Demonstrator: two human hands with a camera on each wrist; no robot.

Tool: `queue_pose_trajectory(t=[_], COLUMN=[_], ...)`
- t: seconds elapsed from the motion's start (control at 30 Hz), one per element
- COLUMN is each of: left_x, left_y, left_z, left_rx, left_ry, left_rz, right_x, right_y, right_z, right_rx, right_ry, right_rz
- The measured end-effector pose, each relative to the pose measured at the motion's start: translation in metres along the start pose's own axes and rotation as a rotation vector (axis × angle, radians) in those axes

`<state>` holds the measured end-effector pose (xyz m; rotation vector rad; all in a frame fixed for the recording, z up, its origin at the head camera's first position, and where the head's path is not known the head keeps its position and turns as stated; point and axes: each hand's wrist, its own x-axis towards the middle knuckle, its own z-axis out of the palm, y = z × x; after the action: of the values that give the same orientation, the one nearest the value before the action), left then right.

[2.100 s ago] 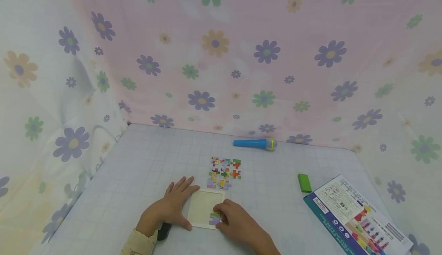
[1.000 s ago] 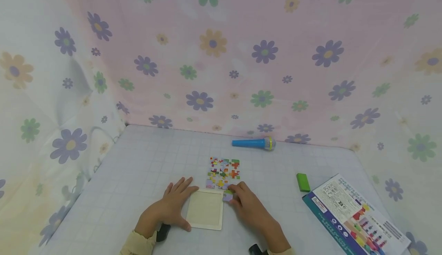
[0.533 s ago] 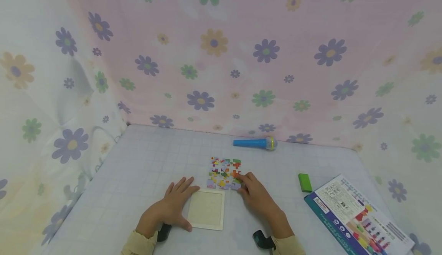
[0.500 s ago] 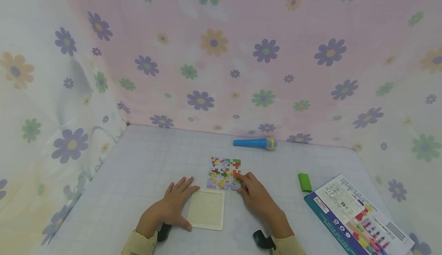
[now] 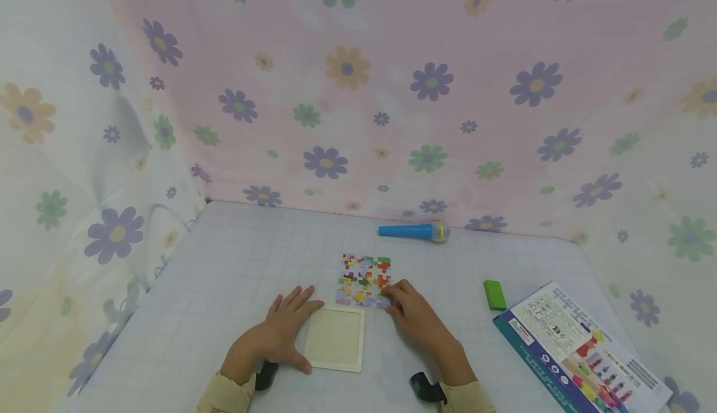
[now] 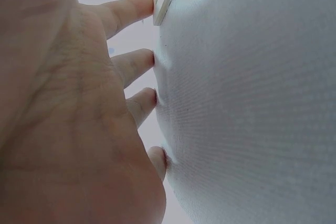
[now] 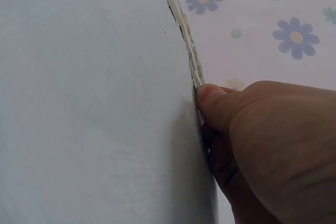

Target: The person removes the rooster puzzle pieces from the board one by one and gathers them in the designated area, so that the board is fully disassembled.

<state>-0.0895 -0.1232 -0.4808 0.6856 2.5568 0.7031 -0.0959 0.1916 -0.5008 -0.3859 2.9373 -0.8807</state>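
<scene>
A shallow cream puzzle tray (image 5: 334, 339) lies bare on the table in front of the person. The left hand (image 5: 280, 332) rests at its left side, fingers spread; in the left wrist view the fingertips (image 6: 140, 59) press on the cloth and the index fingertip meets the tray's corner. Beyond the tray, several colourful jigsaw pieces (image 5: 358, 279) lie in a square of rows with small gaps. At the square's near right corner, the right hand (image 5: 420, 320) pinches a jigsaw piece (image 5: 383, 302) between thumb and fingers, partly hidden by the fingertips.
A blue toy microphone (image 5: 406, 232) lies near the back edge. On the right are a green block (image 5: 495, 295) and a flat printed box (image 5: 582, 351). Flowered cloth (image 5: 381, 120) hangs behind and at both sides of the table.
The right hand has carried the jigsaw piece from the tray's near right corner up to the near right corner of the square of pieces. The left hand stays in place.
</scene>
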Motion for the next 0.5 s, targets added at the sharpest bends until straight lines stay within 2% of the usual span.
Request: queue_pose_trajectory(t=[0.5], left_x=[-0.0006], left_y=[0.0009], left_z=[-0.0005], left_rx=[-0.018], left_ry=[0.002], left_rz=[-0.003], right_x=[-0.0022], right_y=[-0.0009], right_z=[-0.0012], right_rx=[0.026], right_ry=[0.017], right_rz=[-0.011])
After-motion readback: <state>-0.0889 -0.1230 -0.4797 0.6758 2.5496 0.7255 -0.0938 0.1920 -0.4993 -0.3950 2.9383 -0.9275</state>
